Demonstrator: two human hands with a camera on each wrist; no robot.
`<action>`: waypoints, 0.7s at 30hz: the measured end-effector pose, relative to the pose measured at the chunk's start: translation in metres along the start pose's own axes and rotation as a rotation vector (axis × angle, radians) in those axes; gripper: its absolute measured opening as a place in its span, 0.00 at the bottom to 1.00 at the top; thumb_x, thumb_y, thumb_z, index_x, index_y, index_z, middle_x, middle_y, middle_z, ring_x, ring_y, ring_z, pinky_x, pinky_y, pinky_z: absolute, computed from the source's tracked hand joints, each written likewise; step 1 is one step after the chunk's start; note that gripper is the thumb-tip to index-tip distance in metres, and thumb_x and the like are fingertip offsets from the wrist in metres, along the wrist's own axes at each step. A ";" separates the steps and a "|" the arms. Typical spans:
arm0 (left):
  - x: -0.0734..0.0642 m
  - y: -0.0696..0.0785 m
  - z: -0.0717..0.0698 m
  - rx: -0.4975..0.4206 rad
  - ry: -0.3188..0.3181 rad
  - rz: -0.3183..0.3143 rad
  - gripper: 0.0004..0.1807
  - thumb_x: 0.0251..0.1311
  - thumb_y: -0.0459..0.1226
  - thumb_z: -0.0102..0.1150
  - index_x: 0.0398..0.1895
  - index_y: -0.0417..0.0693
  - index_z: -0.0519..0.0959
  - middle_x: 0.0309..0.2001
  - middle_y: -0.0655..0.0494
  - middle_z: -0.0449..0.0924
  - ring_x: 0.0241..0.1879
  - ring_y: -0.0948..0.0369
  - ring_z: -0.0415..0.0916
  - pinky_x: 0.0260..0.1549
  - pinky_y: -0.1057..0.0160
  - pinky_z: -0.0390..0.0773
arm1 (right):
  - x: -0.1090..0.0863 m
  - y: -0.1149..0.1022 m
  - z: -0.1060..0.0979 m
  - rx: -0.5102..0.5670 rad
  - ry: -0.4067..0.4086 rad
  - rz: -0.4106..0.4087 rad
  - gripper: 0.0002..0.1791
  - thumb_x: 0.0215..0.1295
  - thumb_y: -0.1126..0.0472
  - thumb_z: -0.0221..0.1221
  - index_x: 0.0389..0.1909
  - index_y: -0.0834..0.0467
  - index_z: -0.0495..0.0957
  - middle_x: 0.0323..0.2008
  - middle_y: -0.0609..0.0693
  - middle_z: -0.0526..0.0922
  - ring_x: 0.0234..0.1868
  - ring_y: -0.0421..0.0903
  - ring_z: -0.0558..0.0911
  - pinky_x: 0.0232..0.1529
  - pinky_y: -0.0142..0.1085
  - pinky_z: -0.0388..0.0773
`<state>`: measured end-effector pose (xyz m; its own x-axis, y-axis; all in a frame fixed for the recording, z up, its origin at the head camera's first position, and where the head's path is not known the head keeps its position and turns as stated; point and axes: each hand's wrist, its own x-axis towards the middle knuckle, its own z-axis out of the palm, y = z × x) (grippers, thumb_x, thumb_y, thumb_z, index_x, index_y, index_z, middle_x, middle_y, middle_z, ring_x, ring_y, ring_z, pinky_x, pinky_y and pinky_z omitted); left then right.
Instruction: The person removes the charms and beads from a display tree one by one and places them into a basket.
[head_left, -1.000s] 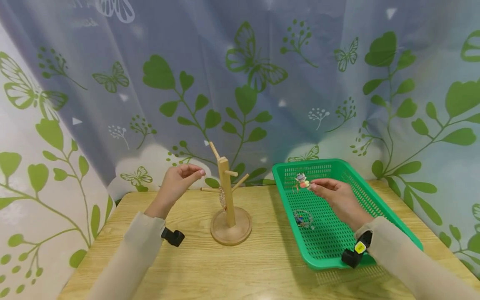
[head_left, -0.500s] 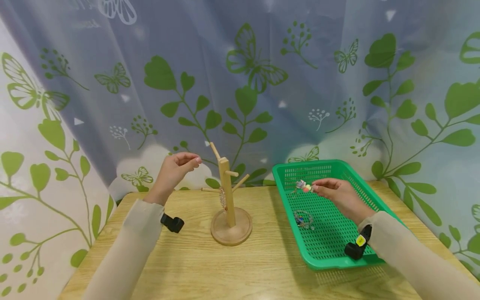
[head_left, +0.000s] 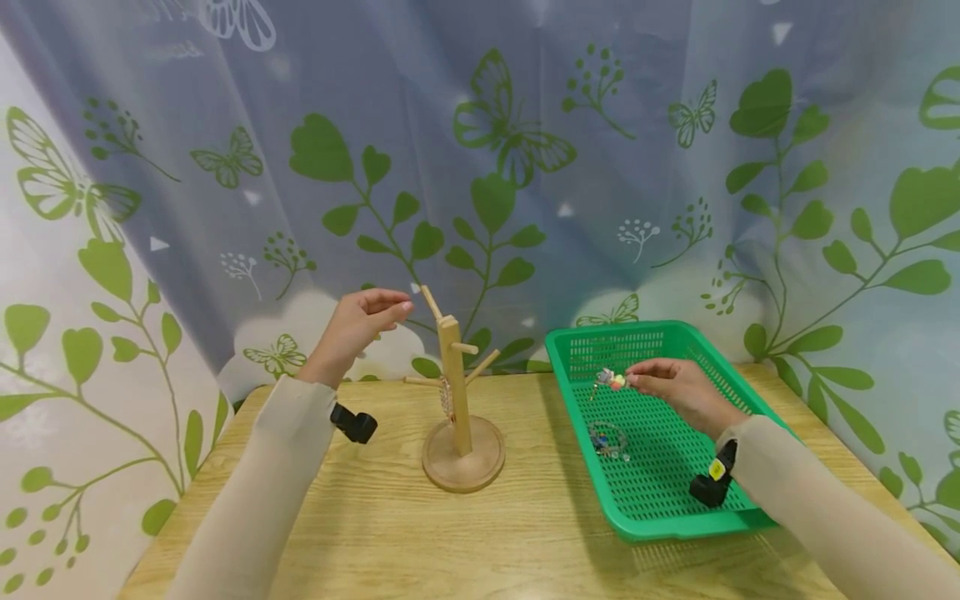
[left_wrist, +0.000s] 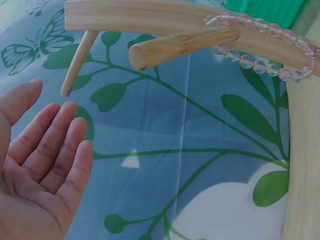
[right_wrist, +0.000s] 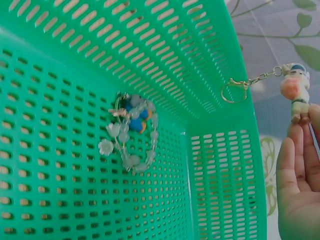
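My right hand (head_left: 678, 390) pinches a figurine keychain (head_left: 613, 380) over the green basket. In the right wrist view the keychain's small figure (right_wrist: 296, 90) is held by its feet between thumb and fingers, and its chain and metal ring (right_wrist: 235, 92) hang off to the side. My left hand (head_left: 362, 327) is empty, its fingertips close to the top peg (head_left: 431, 302) of a wooden stand (head_left: 457, 392). Seen from the left wrist, its fingers (left_wrist: 45, 145) are extended just below that peg. A clear bead bracelet (left_wrist: 275, 67) hangs on a lower peg (left_wrist: 175, 47).
The green basket (head_left: 600, 508) stands on the right of the wooden table (head_left: 525, 550). In it lie a pale bead bracelet (right_wrist: 150, 155) with flower charms and a small blue item (right_wrist: 135, 117). A printed curtain (head_left: 420, 100) hangs behind the table.
My left hand has risen to the level of the stand's top peg. In my right hand the figurine keychain has tipped from upright towards sideways; that hand has barely shifted.
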<state>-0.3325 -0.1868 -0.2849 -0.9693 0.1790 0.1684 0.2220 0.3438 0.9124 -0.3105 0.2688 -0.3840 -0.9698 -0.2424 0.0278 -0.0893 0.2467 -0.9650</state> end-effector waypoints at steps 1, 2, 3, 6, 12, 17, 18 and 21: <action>0.001 0.001 0.000 -0.001 -0.004 -0.003 0.25 0.59 0.52 0.61 0.55 0.49 0.76 0.54 0.52 0.77 0.51 0.57 0.74 0.55 0.56 0.72 | 0.001 0.002 -0.001 -0.004 -0.005 0.002 0.21 0.64 0.55 0.60 0.51 0.66 0.75 0.43 0.43 0.80 0.47 0.41 0.79 0.57 0.46 0.72; 0.002 0.003 0.000 0.001 -0.008 -0.005 0.26 0.59 0.52 0.61 0.56 0.48 0.76 0.54 0.52 0.77 0.52 0.56 0.74 0.55 0.55 0.71 | 0.002 0.003 -0.001 -0.011 -0.010 0.004 0.22 0.64 0.55 0.60 0.52 0.67 0.75 0.44 0.44 0.80 0.47 0.41 0.79 0.58 0.48 0.71; 0.003 0.004 0.000 0.000 -0.013 -0.004 0.26 0.59 0.51 0.61 0.56 0.48 0.75 0.55 0.52 0.77 0.53 0.55 0.73 0.55 0.55 0.71 | 0.003 0.004 -0.002 -0.012 -0.019 0.004 0.22 0.64 0.56 0.60 0.52 0.67 0.74 0.45 0.46 0.79 0.47 0.41 0.79 0.59 0.50 0.69; 0.007 0.008 0.002 -0.017 -0.020 -0.001 0.25 0.60 0.48 0.61 0.57 0.47 0.74 0.56 0.50 0.76 0.56 0.53 0.72 0.55 0.56 0.72 | 0.005 0.009 -0.004 -0.039 -0.052 0.015 0.22 0.65 0.56 0.59 0.53 0.67 0.73 0.47 0.49 0.78 0.46 0.38 0.78 0.60 0.54 0.67; 0.017 0.013 0.007 -0.042 -0.023 0.003 0.24 0.61 0.43 0.61 0.60 0.45 0.73 0.55 0.49 0.76 0.55 0.54 0.73 0.53 0.58 0.74 | 0.007 0.017 -0.004 -0.087 -0.097 0.035 0.23 0.65 0.57 0.60 0.53 0.70 0.73 0.44 0.51 0.81 0.47 0.43 0.79 0.59 0.52 0.69; 0.023 0.015 0.011 -0.060 -0.061 0.027 0.26 0.63 0.38 0.59 0.63 0.42 0.69 0.60 0.46 0.72 0.57 0.54 0.71 0.57 0.53 0.71 | 0.010 0.023 -0.004 -0.104 -0.123 0.040 0.20 0.65 0.59 0.59 0.51 0.70 0.74 0.44 0.53 0.81 0.48 0.49 0.79 0.56 0.52 0.71; 0.024 0.014 0.011 -0.059 -0.072 0.033 0.25 0.63 0.37 0.59 0.63 0.42 0.69 0.60 0.45 0.72 0.57 0.54 0.71 0.57 0.53 0.71 | 0.010 0.024 -0.003 -0.111 -0.135 0.037 0.20 0.65 0.60 0.59 0.51 0.70 0.74 0.44 0.54 0.81 0.48 0.49 0.79 0.56 0.53 0.71; 0.026 0.010 0.011 -0.038 -0.106 0.052 0.24 0.64 0.37 0.57 0.63 0.42 0.70 0.60 0.44 0.72 0.56 0.54 0.71 0.54 0.55 0.73 | 0.011 0.027 -0.001 -0.140 -0.163 0.034 0.19 0.65 0.60 0.59 0.51 0.70 0.74 0.45 0.55 0.81 0.48 0.50 0.79 0.55 0.53 0.72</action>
<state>-0.3541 -0.1680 -0.2753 -0.9396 0.2930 0.1771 0.2654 0.2967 0.9173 -0.3238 0.2737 -0.4090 -0.9243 -0.3772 -0.0575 -0.0989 0.3824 -0.9187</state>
